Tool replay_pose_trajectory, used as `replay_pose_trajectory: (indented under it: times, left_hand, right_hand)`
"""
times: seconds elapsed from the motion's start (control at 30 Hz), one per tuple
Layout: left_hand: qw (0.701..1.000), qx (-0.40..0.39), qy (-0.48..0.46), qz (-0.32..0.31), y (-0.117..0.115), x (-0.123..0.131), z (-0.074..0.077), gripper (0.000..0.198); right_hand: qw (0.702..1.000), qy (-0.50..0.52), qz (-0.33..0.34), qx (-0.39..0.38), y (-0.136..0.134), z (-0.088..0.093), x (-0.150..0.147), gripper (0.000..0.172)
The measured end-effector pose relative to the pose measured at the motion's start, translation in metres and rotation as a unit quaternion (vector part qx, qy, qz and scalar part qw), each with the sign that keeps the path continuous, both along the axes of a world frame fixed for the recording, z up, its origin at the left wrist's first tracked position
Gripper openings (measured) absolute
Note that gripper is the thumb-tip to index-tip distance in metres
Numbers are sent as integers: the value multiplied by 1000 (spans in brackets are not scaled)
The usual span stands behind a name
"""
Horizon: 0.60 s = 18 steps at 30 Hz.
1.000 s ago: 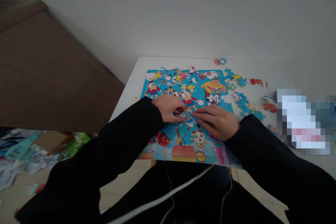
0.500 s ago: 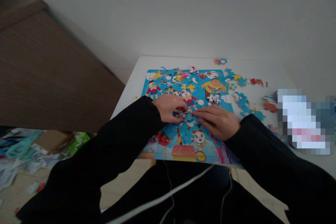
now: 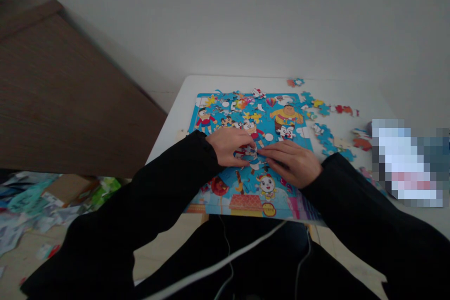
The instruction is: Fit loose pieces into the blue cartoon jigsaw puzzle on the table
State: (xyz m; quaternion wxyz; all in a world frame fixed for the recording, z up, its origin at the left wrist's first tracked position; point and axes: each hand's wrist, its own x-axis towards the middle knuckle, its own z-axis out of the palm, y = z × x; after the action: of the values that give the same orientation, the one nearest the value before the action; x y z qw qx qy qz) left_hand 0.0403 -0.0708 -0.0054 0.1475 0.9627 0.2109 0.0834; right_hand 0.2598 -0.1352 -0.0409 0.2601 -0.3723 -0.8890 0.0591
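Observation:
A colourful cartoon jigsaw puzzle [image 3: 242, 202] lies on the white table in front of me, mostly filled with interlocked pieces. Near its middle, my left hand [image 3: 232, 146] arches over a small white-and-blue jigsaw piece [image 3: 251, 154], index finger and thumb at its edges. From the other side my right hand [image 3: 292, 161] reaches in, its fingers straight and close together, fingertips at the same piece. The two hands nearly meet there. My fingers partly hide the piece and the puzzle beneath.
Several loose jigsaw pieces [image 3: 325, 138] are scattered right of the puzzle. A blurred-out object [image 3: 404, 164] stands on the right. A brown wooden panel [image 3: 77, 93] rises at left, above wrappers and a cardboard box [image 3: 70, 188] on the floor. A white cable [image 3: 218, 265] crosses my lap.
My left hand has shifted slightly to the right, with its index finger reaching further and the gap to the thumb showing wider. My right hand has stayed almost still.

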Motion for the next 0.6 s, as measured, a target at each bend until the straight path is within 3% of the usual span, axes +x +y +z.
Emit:
replay_pose_trajectory:
  times: [0.33, 0.6]
  left_hand:
    - [1000, -8, 29, 3, 0, 3, 1, 32]
    - [995, 3, 70, 68, -9, 14, -4, 39]
  right_hand:
    - [1000, -5, 5, -3, 1, 2, 1, 28]
    - [1000, 0, 7, -8, 1, 1, 0, 28]
